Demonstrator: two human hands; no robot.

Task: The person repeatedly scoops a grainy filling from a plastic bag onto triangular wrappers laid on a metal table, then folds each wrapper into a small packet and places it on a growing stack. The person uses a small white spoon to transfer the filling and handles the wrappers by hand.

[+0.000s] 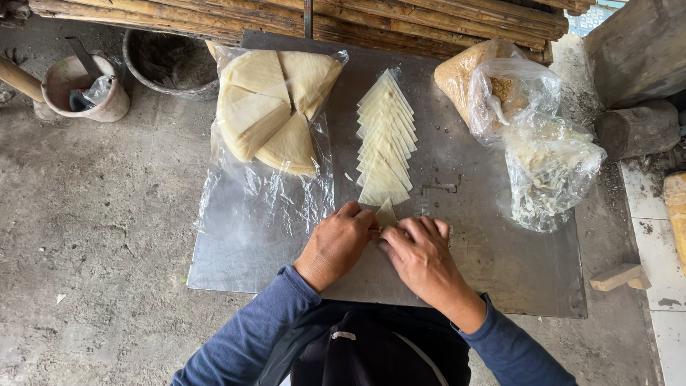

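Note:
My left hand [337,241] and my right hand [420,256] meet over a metal sheet [500,264] and together pinch a small pale triangular wrapper [386,213], its tip sticking up between the fingers. Just beyond the hands lies a row of overlapping folded triangles [386,139] of the same pale dough. To the far left, on clear plastic, sits a round stack of wedge-cut wrapper sheets [271,107].
Two plastic bags rest at the far right: one with brown granules [475,82], one with pale shredded filling [550,168]. A clay pot [78,89] and a dark bowl [171,64] stand on the concrete floor at far left. Bamboo poles [429,18] run along the back.

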